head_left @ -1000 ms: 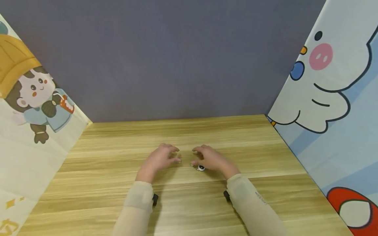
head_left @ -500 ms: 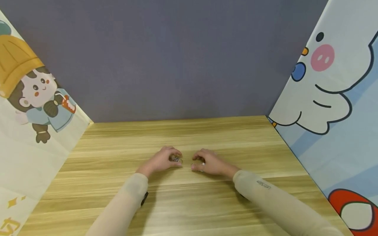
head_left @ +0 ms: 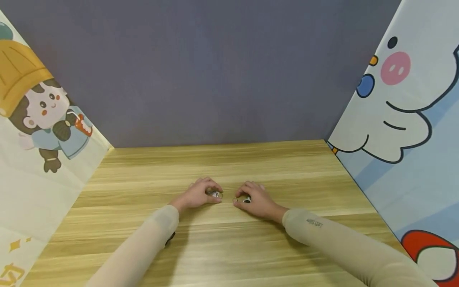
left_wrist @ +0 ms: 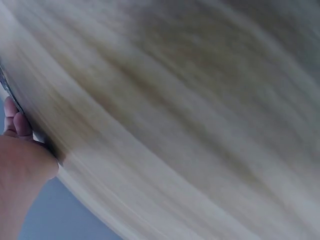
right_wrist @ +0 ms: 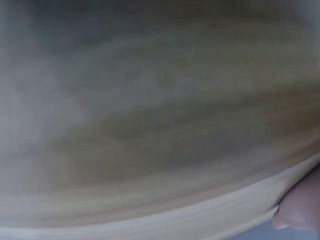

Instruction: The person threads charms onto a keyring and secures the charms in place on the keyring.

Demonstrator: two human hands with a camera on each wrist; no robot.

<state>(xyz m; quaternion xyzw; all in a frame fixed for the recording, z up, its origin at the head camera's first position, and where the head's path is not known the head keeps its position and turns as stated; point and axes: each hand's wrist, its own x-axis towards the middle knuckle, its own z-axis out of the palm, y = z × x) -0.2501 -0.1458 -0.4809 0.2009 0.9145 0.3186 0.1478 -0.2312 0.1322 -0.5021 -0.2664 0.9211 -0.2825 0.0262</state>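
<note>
In the head view the left hand [head_left: 198, 194] pinches a small keychain [head_left: 215, 194] between thumb and fingers, its metal ring poking out past the fingertips. Facing it, the right hand [head_left: 260, 202] curls thumb and fingers round a second keychain with a black-and-white piece [head_left: 247, 200]; a ring [head_left: 235, 200] shows at its fingertips. A narrow gap separates the two hands, low over the wooden table [head_left: 229, 247]. Only part of the left hand [left_wrist: 22, 150] shows in the left wrist view, and a bit of the right hand [right_wrist: 300, 207] in the right wrist view; neither shows a keychain.
A grey wall [head_left: 218, 71] rises behind the table's far edge. Panels with cartoon prints stand on the left [head_left: 21, 199] and on the right [head_left: 441, 159]. Both forearms, in pale sleeves, come in from the front.
Both hands have closed round the keychains. The left keychain has come into view in the fingers, and the right one, earlier below the hand, now sits between thumb and fingers. Both forearms have swung outward.
</note>
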